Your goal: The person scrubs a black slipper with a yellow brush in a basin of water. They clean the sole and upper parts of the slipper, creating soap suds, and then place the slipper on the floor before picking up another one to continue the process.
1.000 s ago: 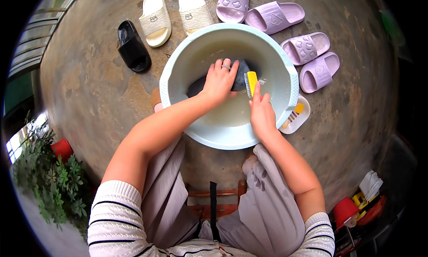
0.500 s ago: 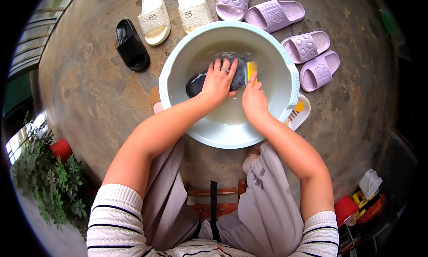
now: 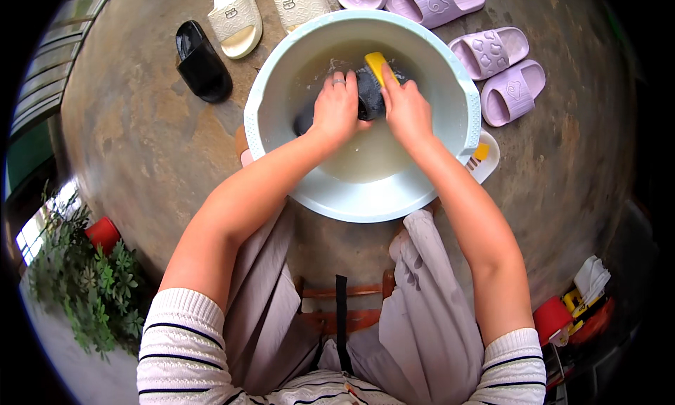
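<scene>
A pale blue basin [image 3: 365, 207] holds cloudy water with a black slipper [image 3: 370, 99] lying partly under it. My left hand [image 3: 337, 108], with a ring on one finger, grips the slipper at its middle and covers part of it. In my right hand [image 3: 408, 111] is a yellow scrubbing brush [image 3: 377, 66], closed in the fingers and tilted over the slipper's right end. The brush's underside is hidden, so I cannot tell how fully it touches the slipper.
Another black slipper [image 3: 204, 62] lies left of the basin. Cream slippers [image 3: 238, 23] and several lilac slippers [image 3: 490, 52] stand beyond and to the right. A leafy plant [image 3: 91, 285] is at lower left; a red container [image 3: 553, 320] is at lower right.
My right hand has moved up and slightly left with the brush, which has turned from upright to slanted. My left hand has shifted slightly left. The whole view has shifted a little.
</scene>
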Motion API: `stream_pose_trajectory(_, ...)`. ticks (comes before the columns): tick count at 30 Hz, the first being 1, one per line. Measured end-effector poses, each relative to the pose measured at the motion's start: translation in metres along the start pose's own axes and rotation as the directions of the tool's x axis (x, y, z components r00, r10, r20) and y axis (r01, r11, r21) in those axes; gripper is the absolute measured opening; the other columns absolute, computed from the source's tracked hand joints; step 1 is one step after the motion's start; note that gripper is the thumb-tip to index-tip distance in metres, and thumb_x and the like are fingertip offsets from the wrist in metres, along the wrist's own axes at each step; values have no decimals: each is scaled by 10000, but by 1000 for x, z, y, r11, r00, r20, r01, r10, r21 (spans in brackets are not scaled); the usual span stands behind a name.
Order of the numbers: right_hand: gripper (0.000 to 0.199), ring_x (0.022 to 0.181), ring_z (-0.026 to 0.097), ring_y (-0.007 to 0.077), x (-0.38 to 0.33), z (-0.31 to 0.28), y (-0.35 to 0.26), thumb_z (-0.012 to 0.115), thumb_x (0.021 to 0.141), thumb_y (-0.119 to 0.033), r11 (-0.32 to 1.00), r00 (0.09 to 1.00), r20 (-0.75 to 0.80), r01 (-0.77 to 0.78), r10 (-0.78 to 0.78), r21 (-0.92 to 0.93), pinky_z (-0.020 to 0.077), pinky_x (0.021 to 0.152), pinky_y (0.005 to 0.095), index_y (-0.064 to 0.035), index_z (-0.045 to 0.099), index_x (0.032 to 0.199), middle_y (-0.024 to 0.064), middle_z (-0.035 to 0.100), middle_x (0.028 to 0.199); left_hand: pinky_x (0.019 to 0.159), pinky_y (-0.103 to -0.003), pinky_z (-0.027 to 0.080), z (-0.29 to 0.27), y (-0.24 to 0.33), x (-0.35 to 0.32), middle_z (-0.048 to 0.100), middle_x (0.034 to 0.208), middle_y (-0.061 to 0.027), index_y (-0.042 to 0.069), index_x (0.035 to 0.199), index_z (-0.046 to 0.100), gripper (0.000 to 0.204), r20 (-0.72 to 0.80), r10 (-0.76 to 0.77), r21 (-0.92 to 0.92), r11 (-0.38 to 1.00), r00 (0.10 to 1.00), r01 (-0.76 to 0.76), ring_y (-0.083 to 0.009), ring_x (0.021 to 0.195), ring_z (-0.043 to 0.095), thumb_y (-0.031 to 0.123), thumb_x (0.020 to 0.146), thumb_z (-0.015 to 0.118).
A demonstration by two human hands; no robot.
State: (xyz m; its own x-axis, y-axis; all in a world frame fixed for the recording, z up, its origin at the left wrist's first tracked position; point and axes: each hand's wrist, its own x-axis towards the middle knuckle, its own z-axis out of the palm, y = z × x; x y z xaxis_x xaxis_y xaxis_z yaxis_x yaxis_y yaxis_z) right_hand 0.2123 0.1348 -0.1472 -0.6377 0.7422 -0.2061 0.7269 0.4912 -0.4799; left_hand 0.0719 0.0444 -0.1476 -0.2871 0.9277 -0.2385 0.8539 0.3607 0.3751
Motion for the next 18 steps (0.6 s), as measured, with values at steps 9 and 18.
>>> stream_pose_trajectory(9,537,632,622,392,-18,3,-11,574,1037,-280,998,999,-23,-23,22,-54,541,615,492,-202,456,1554,195,560,859,1044,-406,509,9,5,-2,551,1266,-259,-103,1392,404,1112,-32,20,69,997,999,-18,-402,1215,558,359,557,977)
stream_pose_trajectory(18,449,699,639,414,-76,-15,-35,578,1031,-275,992,989,89,-117,120,-41,525,636,504,-230,555,1478,217,603,826,1051,-426,506,0,-9,-7,539,1293,-273,-110,1434,389,1117,30,-20,85,996,999,18,-425,1251,538,373,599,952)
